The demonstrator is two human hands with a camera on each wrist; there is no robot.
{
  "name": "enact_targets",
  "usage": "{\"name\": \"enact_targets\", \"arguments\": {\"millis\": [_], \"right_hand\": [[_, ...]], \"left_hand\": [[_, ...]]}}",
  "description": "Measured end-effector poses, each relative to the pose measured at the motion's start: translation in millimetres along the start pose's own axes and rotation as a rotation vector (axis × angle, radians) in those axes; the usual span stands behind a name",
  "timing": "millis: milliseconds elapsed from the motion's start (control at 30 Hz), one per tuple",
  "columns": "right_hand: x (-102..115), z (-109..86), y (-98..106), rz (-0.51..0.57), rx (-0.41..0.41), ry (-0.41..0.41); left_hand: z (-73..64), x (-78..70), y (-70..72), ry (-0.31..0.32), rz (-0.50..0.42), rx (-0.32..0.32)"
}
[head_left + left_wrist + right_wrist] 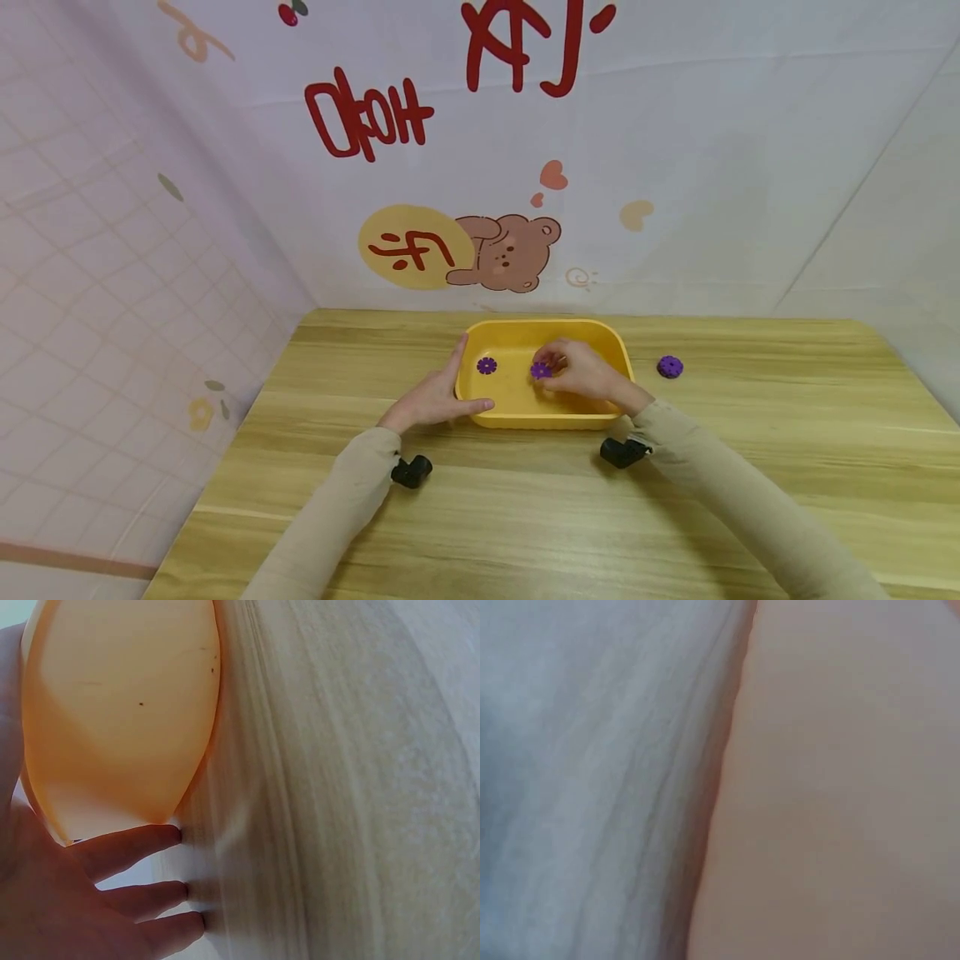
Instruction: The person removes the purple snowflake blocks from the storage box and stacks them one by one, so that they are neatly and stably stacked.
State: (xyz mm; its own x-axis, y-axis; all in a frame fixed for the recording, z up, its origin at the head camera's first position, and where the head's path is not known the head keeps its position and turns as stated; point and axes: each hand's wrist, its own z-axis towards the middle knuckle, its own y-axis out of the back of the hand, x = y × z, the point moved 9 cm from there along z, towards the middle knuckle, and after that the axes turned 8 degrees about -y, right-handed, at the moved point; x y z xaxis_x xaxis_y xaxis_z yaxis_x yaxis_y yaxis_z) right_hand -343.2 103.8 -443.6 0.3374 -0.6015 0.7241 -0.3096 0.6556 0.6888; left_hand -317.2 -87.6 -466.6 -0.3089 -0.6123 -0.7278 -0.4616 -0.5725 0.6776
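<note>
A yellow plastic tray point(551, 422) sits on the table near the wall. My left hand point(438, 398) braces its left end, thumb by the front rim and fingers straight along the outer side. In the left wrist view, the left hand point(82, 885) spreads its fingers against the tray's wall point(124, 712). Inside the tray, my right hand point(581, 371) pinches a purple snowflake disc point(541, 371) between thumb and fingers. Another purple snowflake disc point(487, 366) lies in the tray's left part. The right wrist view is filled mostly by the tray's outer wall point(832, 787).
A small stack of purple snowflake discs point(670, 367) lies on the wooden table point(510, 517), right of the tray. A printed cloth point(697, 167) hangs behind the table's back edge. Black wrist mounts point(411, 472) stick out beneath both sleeves.
</note>
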Motion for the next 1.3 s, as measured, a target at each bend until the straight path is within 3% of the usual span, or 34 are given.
{"name": "enact_targets", "arguments": {"millis": [200, 633, 1067, 1300], "right_hand": [[9.5, -9.4, 13.0, 0.009, -0.053, 0.074], [19.1, -24.1, 41.1, 0.02, -0.135, 0.138], [9.3, -38.1, 57.9, 0.008, -0.135, 0.07], [-5.9, -53.0, 82.1, 0.069, -0.222, 0.093]], "left_hand": [[-0.3, -0.7, -0.1, 0.002, -0.008, -0.001], [0.6, 0.9, -1.2, 0.005, 0.005, 0.007], [-2.3, 1.6, 0.1, 0.004, -0.01, 0.005], [0.2, 0.9, 0.0, -0.002, 0.018, 0.0]]}}
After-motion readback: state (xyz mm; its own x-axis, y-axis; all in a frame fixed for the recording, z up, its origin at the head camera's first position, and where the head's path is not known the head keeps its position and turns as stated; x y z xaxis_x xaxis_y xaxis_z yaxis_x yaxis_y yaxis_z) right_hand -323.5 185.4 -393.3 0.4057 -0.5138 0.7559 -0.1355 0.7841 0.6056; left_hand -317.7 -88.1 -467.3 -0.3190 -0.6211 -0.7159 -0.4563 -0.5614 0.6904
